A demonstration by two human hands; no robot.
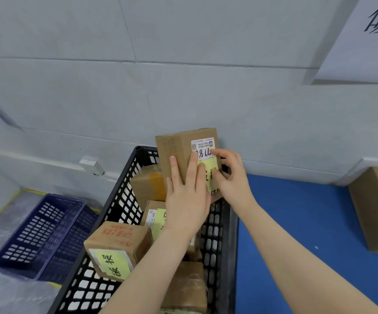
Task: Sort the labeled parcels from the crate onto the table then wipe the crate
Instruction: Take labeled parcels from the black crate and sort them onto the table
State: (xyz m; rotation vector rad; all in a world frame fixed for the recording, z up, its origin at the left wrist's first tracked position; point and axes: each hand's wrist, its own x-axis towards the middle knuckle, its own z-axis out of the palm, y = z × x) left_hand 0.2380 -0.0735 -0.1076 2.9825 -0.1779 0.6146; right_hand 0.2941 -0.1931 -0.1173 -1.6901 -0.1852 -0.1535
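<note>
A black slatted crate stands against the left edge of the blue table and holds several brown cardboard parcels with yellow labels. One parcel, with a white sticker and a yellow label, is lifted above the crate's far end. My left hand grips its left face and front. My right hand holds its right side, fingers over the labels. A parcel with red print lies at the crate's near left. Another labelled parcel lies in the middle, partly hidden by my left arm.
A dark blue basket sits on the plastic-covered floor to the left of the crate. A brown box with a yellow label rests on the table at the right edge. A grey wall with a white paper sign rises right behind.
</note>
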